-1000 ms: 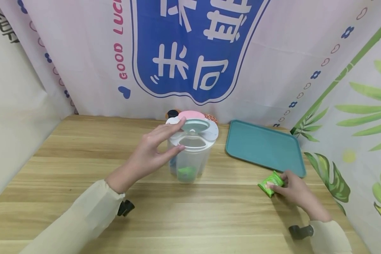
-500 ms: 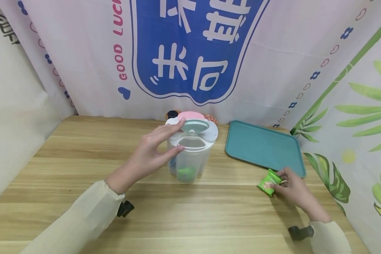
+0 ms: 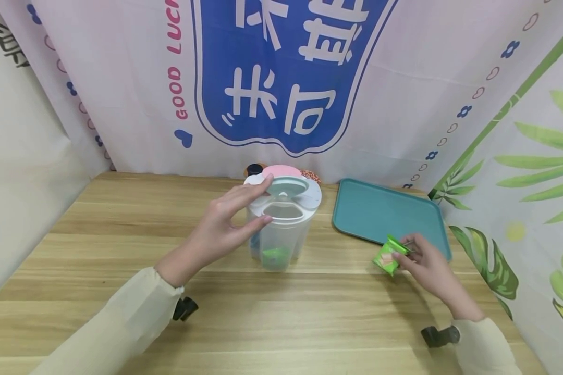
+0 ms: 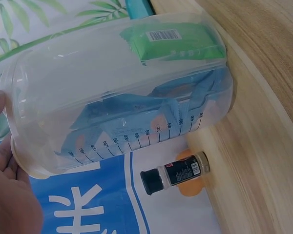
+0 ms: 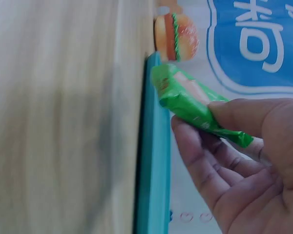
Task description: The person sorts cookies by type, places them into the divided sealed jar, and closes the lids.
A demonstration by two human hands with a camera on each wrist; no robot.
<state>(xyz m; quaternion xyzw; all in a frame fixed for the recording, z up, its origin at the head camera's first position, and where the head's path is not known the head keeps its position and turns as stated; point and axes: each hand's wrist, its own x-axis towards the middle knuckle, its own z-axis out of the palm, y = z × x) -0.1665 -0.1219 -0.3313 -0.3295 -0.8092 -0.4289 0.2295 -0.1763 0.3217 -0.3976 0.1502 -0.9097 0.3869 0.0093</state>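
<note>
My left hand (image 3: 218,226) reaches to the top of a clear storage container (image 3: 286,237) with a white lid. Its index finger touches the raised grey-green flap (image 3: 288,186), and the thumb lies at the edge of the opening. Inside, the left wrist view shows a green packet (image 4: 180,41) and blue packets (image 4: 132,117) in separate compartments. Between the thumb and fingers of my right hand (image 3: 424,265) is a small green snack packet (image 3: 388,256), pinched at one end. It hangs over the table near the tray's front edge.
A teal tray (image 3: 389,211) lies right of the container. Behind the container are a black-capped seasoning bottle (image 4: 173,174), a pink rounded thing (image 3: 281,170) and a toy burger (image 5: 176,36). A printed curtain (image 3: 141,104) hangs along the table's back edge.
My right hand has lifted the green packet from the table and moved it slightly left and towards the back. The left hand and the container have stayed in place.
</note>
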